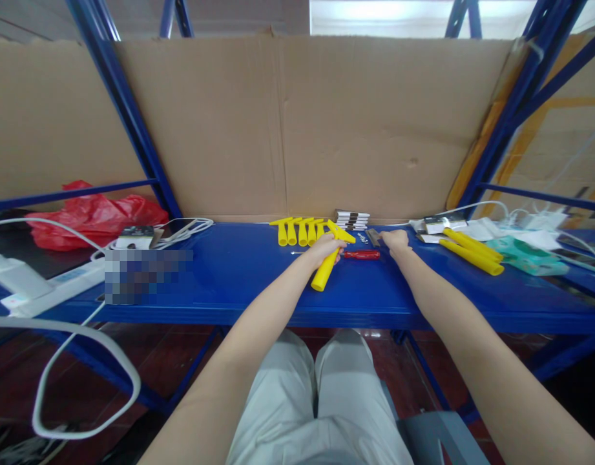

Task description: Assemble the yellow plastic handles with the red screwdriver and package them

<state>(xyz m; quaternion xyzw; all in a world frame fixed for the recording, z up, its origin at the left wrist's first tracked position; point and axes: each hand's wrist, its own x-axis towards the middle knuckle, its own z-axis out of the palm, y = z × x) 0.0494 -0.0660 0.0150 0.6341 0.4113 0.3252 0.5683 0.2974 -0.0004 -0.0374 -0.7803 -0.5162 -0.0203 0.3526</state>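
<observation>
My left hand (329,248) is closed around a yellow T-shaped tool (322,276), its handle slanting toward the bench's front edge. To the right, my right hand (395,241) has its fingers at a small metallic piece (373,237) lying on the blue bench; whether it grips the piece is too small to tell. Between and just below the hands lies a red-handled screwdriver (362,255), its shaft passing under my left hand. Behind my left hand stretches a row of several yellow tools (302,234). Small screws (362,238) lie between the hands.
A stack of small black-and-white boxes (352,220) stands against the cardboard (219,129). Two yellow tubes (471,253) and a green packet (524,256) lie at right. A red bag (98,213), a power strip (59,284) and white cables occupy the left.
</observation>
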